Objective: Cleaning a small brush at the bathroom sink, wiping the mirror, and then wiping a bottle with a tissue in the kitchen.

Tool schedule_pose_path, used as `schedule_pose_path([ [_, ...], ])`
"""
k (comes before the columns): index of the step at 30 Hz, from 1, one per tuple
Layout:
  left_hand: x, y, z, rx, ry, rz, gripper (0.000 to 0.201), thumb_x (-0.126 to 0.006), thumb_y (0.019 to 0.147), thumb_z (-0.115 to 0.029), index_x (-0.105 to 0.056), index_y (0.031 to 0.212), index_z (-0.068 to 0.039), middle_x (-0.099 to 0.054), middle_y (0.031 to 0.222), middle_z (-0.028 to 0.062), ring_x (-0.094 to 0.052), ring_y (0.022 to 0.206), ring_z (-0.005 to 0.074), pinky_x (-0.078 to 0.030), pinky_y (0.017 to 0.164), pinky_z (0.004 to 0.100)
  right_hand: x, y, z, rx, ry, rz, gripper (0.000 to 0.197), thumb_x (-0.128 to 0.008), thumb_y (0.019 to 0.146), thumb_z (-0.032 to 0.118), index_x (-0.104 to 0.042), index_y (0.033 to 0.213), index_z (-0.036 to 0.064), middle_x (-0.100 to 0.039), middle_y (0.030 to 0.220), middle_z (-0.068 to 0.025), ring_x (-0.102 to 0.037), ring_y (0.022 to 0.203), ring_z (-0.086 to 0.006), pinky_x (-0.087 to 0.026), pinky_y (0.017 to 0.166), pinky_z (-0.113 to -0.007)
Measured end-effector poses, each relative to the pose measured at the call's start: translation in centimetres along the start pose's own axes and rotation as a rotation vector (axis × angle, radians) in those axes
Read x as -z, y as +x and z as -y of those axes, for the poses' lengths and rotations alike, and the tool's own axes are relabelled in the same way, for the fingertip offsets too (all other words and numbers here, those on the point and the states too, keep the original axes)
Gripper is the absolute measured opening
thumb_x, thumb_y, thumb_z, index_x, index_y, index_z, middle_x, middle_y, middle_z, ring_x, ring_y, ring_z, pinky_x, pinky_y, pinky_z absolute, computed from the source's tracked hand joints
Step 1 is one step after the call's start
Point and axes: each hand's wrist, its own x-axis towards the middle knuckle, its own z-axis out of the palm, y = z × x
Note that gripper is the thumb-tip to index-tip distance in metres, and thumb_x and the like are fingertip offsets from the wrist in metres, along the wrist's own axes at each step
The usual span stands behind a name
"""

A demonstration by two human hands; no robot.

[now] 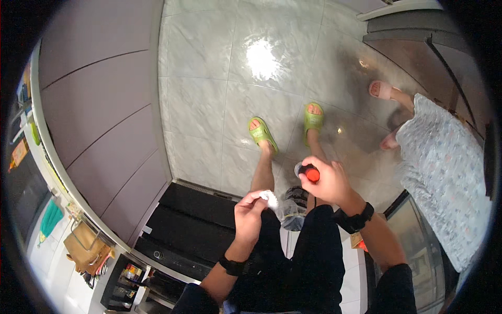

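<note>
My left hand point(248, 219) pinches a small crumpled white piece point(269, 199), which looks like tissue. Over to the right, my right hand point(334, 184) is wrapped round a small dark bottle with a red cap point(312, 174), the cap facing up. A clear, glossy object, like a plastic bag or bin liner point(291, 212), shows below and between both hands, near my knees. Its outline is partly hidden by my legs. Dark bands circle both my wrists.
Another person in a pale patterned garment point(444, 178) stands close on the right. Grey cabinet doors point(99, 99) and a counter run along the left, with a black appliance front point(191, 225) below. My feet in green slippers point(262, 134) stand on a shiny tiled floor point(198, 104).
</note>
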Motion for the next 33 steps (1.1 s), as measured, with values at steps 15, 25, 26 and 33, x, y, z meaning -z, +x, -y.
schedule_pose_path([
  [15,-1.5,-2.3,0.9,-0.36,0.074,0.09,0.02,-0.056,0.083,0.009,-0.064,0.1,0.002,-0.064,0.098,0.0078,-0.059,0.089,0.0117,-0.046,0.08,0.0234,0.0,-2.3,5.4,0.083,0.036,0.279,0.049,-0.069,0.069,0.021,-0.058,0.116,0.0109,-0.064,0.074,-0.0149,-0.062,0.066,-0.0339,-0.049,0.061,-0.04],
  [25,-1.8,-2.2,1.6,-0.327,0.244,0.134,0.015,-0.062,0.084,0.001,-0.065,0.099,-0.002,-0.065,0.092,0.004,-0.059,0.085,0.0085,-0.047,0.076,0.0222,-1.4,-2.7,3.5,0.23,0.016,0.177,0.033,-0.066,0.074,0.029,-0.064,0.101,0.0099,-0.063,0.064,-0.0125,-0.063,0.059,-0.0308,-0.05,0.059,-0.043],
  [26,-1.8,-2.2,1.6,-0.325,0.247,0.135,0.015,-0.062,0.084,0.001,-0.065,0.099,-0.002,-0.065,0.092,0.004,-0.059,0.085,0.0085,-0.047,0.076,0.0222,-1.3,-2.8,3.5,0.217,-0.022,0.229,0.032,-0.066,0.074,0.03,-0.064,0.1,0.0114,-0.064,0.065,-0.0117,-0.063,0.06,-0.0305,-0.05,0.06,-0.042],
  [33,-2.6,-2.2,0.9,-0.35,0.32,0.141,0.015,-0.062,0.083,0.002,-0.064,0.098,-0.001,-0.064,0.095,0.0058,-0.059,0.085,0.0101,-0.047,0.077,0.0235,-0.6,-2.8,3.2,0.211,-0.059,0.232,0.03,-0.066,0.074,0.033,-0.064,0.097,0.0129,-0.064,0.065,-0.0104,-0.063,0.06,-0.0304,-0.049,0.057,-0.043],
])
